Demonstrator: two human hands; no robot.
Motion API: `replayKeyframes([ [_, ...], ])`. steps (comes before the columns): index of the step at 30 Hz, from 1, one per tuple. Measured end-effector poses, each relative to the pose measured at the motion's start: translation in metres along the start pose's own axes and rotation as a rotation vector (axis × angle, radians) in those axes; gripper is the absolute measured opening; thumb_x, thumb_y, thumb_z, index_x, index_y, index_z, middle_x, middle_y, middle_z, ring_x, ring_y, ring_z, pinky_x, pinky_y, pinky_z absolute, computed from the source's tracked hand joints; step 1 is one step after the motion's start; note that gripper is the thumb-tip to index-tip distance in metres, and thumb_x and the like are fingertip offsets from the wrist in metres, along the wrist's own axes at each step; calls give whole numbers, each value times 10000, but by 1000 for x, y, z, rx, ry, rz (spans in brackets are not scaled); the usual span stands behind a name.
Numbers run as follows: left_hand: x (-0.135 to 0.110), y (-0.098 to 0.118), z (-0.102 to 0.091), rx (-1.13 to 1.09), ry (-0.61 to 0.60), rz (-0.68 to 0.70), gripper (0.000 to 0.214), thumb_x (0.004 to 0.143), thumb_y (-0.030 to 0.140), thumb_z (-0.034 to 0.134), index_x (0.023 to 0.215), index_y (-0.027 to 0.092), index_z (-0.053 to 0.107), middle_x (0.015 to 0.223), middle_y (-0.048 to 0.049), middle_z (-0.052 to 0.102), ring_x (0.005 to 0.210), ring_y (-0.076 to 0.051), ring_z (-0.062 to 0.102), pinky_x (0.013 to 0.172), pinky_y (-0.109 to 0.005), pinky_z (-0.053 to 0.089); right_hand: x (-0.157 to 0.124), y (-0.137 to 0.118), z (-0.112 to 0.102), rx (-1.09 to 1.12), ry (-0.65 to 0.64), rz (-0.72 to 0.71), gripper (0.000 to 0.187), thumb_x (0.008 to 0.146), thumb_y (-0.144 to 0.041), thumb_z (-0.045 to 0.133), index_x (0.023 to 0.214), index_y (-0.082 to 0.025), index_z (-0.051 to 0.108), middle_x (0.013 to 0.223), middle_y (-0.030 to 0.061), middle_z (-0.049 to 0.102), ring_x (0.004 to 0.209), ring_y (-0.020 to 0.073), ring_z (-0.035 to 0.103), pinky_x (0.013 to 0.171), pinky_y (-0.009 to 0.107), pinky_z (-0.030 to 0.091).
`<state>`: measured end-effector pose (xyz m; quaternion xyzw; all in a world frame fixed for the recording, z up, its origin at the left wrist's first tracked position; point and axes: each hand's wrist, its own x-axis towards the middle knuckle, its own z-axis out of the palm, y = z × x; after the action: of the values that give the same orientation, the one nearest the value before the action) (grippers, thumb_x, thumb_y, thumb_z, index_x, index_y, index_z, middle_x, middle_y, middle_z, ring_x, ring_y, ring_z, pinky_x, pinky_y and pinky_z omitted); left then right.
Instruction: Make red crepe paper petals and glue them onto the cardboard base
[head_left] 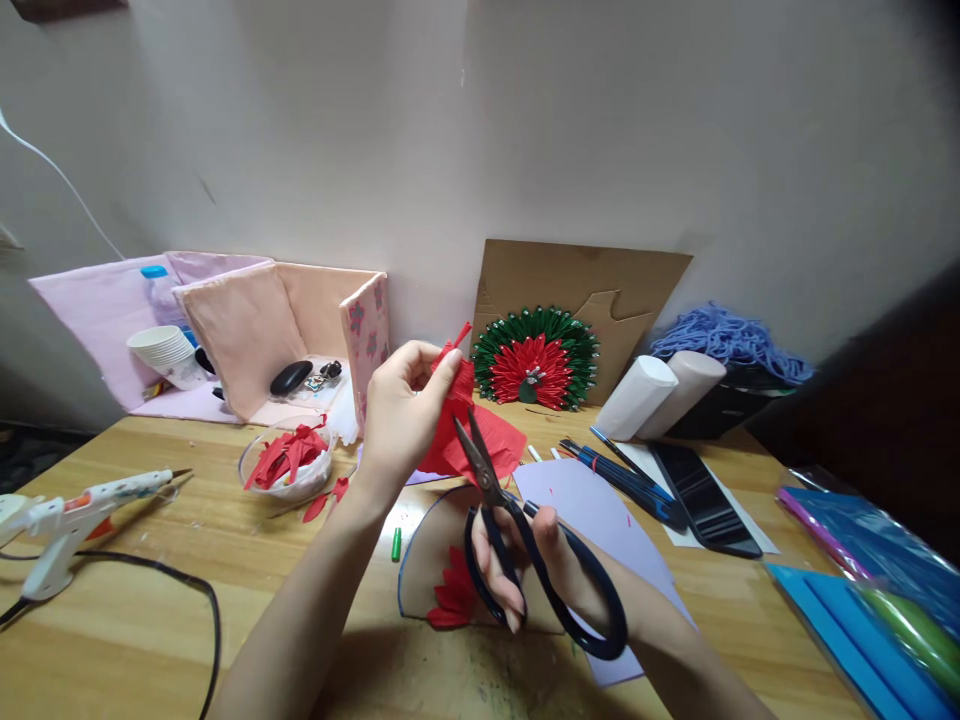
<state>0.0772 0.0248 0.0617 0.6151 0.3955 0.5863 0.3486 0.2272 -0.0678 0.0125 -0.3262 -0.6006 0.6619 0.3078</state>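
Observation:
Pinched in my left hand [411,405] is a sheet of red crepe paper [491,440], its twisted tip sticking up above the fingers. My right hand [551,570] has its fingers through the handles of black-handled scissors [487,480]. The blades point up and left, slightly apart, against the lower part of the red paper. Below them on the table lies a cardboard piece [424,560] with a blue-marked curved edge, bearing several red petals [455,592]. Purple paper [600,510] lies to the right, partly behind the scissors and my right arm.
A bowl [289,465] of red paper pieces and a glue gun [90,510] with its cord are at left. A cardboard panel [525,280] with a red-and-green peacock decoration leans on the wall. Utility knives [622,480], a phone [705,500] and plastic-wrapped sheets [892,600] lie at right.

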Motion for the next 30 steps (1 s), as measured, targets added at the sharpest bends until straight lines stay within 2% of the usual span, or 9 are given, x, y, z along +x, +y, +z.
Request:
replayKeyframes([
  [3,2,-3,-3,77,9,43,244,810,404,594,784,162,591,760,-30,655,710,-142,607,649,-227,459,-17,-9,-5,-12,-62,81,774,716,-827,209,833,-145,557,536,-12,480,471,112,470,500,254,407],
  [7,3,-6,-9,149,-84,45,267,825,429,565,802,165,598,783,-40,671,756,-163,627,669,-246,486,-28,-13,-22,169,-21,48,789,658,-860,253,847,-152,547,541,-12,486,478,115,484,496,255,422],
  [11,3,-4,-11,76,-223,18,261,842,416,548,811,160,587,793,-50,678,756,-162,633,658,-247,502,-25,-14,-37,103,5,36,796,655,-860,265,868,-152,559,558,-7,507,491,126,521,491,262,422],
  [16,3,1,-10,-31,-333,-31,240,859,385,536,820,151,573,789,-58,684,732,-151,643,655,-247,517,-25,-7,-35,39,-37,112,771,719,-823,232,866,-142,564,542,-15,472,453,107,467,475,261,425],
  [23,3,4,-11,-87,-304,-83,246,821,390,596,832,144,602,776,-47,677,718,-132,639,639,-217,528,-28,2,-32,90,-34,129,741,721,-818,254,842,-138,525,512,-40,448,419,73,434,430,199,391],
  [30,0,5,-7,-108,-262,-129,244,803,386,618,807,142,610,763,-33,665,696,-117,626,591,-187,518,-20,-6,-22,-51,59,76,702,727,-814,282,803,-158,521,503,-43,434,417,80,430,425,208,388],
])
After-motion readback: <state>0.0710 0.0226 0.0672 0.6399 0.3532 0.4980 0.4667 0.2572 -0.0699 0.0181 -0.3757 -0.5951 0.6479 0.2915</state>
